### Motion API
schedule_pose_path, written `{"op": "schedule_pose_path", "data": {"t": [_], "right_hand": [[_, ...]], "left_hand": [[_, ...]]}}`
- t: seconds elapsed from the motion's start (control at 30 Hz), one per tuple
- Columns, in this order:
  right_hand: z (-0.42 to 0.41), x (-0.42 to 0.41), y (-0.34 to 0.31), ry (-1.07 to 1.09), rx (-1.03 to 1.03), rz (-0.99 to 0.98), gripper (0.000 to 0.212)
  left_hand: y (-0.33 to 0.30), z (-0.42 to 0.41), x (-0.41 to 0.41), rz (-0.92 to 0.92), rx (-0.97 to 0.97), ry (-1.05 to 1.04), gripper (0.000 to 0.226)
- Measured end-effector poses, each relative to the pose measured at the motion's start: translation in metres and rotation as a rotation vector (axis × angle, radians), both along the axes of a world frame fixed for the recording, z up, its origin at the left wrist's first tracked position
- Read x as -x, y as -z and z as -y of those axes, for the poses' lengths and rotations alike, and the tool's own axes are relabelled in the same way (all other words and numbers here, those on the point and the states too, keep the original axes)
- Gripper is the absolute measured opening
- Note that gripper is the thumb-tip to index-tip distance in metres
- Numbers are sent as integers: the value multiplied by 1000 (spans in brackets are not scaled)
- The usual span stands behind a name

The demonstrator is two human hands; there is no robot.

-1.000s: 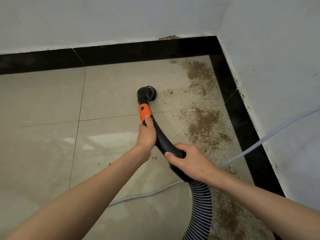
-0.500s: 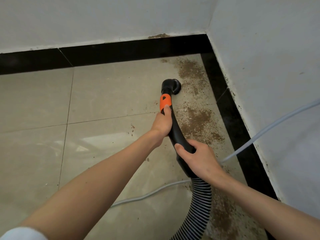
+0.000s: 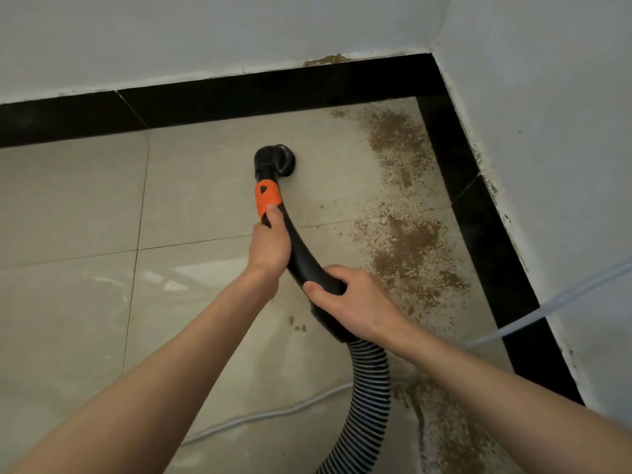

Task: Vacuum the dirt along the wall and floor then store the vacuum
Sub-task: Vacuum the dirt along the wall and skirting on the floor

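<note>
Head view, landmark: the round brush nozzle (image 3: 278, 160) of the vacuum, resting on the beige floor tiles (image 3: 198, 186).
Wand: a curved black tube (image 3: 301, 254) runs from the nozzle back toward the camera, with an orange collar (image 3: 267, 199) just behind the nozzle.
Left hand: the left hand (image 3: 270, 249) is wrapped round the tube just behind the orange collar, thumb tip lying on the collar's rear edge.
Right hand: the right hand (image 3: 352, 304) grips the thicker rear end of the tube, farther from the nozzle than the left hand, fingers curled over the top.
Hose: a black-and-white ribbed hose (image 3: 367, 401) leaves the tube behind the right hand and runs off the bottom edge.
Dirt: brown dirt patches (image 3: 407, 248) lie to the right of the nozzle, apart from it, along the black skirting strip (image 3: 478, 234); more dirt (image 3: 398, 138) sits toward the corner beyond the nozzle, and more again beside the hose.
Walls: white walls (image 3: 547, 131) meet in a corner up and to the right of the nozzle.
Cable: a pale cable (image 3: 554, 302) crosses the right-hand skirting, and a further length shows on the floor left of the hose.
</note>
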State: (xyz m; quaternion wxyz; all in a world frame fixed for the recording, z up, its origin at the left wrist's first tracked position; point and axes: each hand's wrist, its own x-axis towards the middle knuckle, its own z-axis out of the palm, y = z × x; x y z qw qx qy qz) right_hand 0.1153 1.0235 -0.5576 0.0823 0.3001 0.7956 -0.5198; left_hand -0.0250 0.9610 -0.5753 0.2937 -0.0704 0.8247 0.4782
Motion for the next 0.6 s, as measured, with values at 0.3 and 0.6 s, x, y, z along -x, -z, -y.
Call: {"op": "schedule_pose_path", "data": {"t": [0.3,0.6], "right_hand": [[-15,54,4,-208,-163,16,31],[-84,39,11,-19,-236,37,32]], "left_hand": [[14,6,43,77,-173,-207,62],[15,-86,36,96,-243,13,56]]}}
